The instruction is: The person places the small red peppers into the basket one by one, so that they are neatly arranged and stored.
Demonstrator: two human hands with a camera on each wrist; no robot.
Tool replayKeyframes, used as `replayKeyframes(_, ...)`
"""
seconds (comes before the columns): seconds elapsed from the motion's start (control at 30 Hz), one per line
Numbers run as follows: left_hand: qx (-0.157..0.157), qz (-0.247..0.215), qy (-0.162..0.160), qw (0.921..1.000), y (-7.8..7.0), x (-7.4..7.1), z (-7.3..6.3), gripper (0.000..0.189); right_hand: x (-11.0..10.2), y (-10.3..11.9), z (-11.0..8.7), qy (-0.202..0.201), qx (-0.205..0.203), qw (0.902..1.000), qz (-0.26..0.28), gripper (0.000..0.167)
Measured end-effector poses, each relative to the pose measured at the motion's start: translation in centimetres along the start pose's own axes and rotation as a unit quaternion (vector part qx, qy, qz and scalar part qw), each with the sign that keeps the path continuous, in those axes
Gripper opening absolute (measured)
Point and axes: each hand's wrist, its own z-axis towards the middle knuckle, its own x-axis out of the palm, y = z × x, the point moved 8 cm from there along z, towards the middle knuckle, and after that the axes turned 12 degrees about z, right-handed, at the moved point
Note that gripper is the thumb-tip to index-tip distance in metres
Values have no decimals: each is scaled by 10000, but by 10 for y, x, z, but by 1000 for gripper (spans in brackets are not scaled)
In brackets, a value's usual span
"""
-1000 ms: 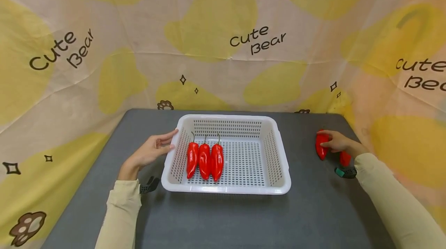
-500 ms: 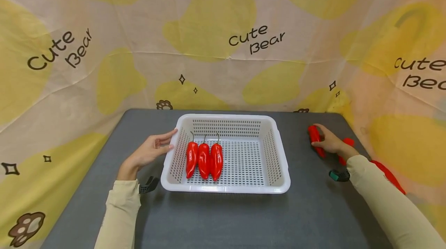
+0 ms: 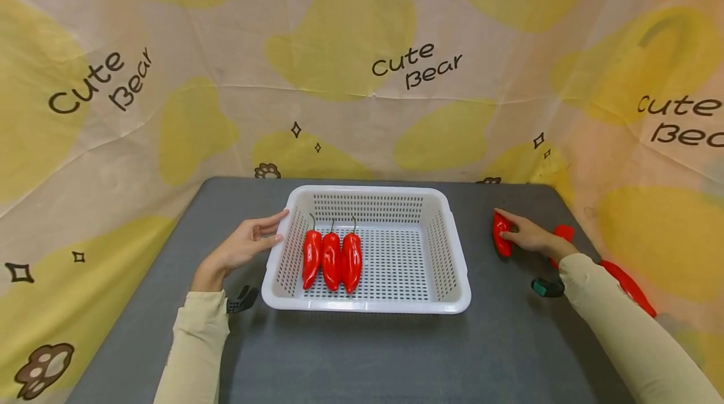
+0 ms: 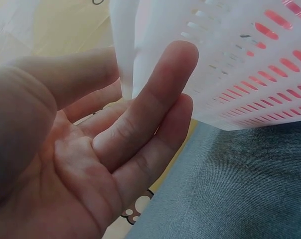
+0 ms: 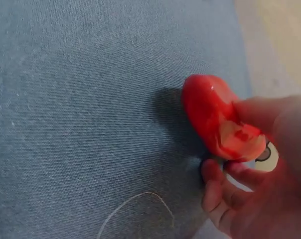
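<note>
A white perforated basket (image 3: 396, 307) stands mid-table with three red peppers inside, lying side by side at its left: a left pepper (image 3: 312, 259), a middle pepper (image 3: 332, 262) and a right pepper (image 3: 352, 262). My left hand (image 3: 249, 245) holds the basket's left rim; in the left wrist view the rim lies between thumb and fingers (image 4: 140, 114). To the basket's right, my right hand (image 3: 527, 234) pinches another red pepper (image 3: 501, 234) between thumb and fingers. In the right wrist view that pepper (image 5: 205, 107) is close over the table, its near end partly covered by fingers.
Behind the right wrist lies a further red pepper (image 3: 563, 233), partly hidden. One more red pepper (image 3: 629, 288) shows beside the right sleeve. A patterned cloth (image 3: 339, 46) hangs along the back and sides of the dark grey table (image 3: 351, 354).
My right hand has moved left with its pepper, turning the pepper slightly on the way. The peppers behind the right arm show more now. My left hand and the basket have stayed put.
</note>
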Motion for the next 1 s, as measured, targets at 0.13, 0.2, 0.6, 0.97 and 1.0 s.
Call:
replayKeyframes(0.13,1,9,-26,10000,1,1,0,67,0,-3,1,-78,-151,9999,14,72)
replayKeyframes(0.2,-13,14,-40,10000,1,1,-1,67,0,-5,2,-123,-171,9998,58,72)
replayKeyframes(0.6,-28,-14,-30,10000,-2,0,1,66,5,-10,0,-26,-129,9995,302,69)
replayKeyframes(0.97,-50,-13,-59,10000,2,2,0,66,4,-11,-1,56,51,9976,693,71)
replayKeyframes(1.0,-33,-21,-73,10000,2,2,-1,66,4,-10,-1,67,73,9972,738,71)
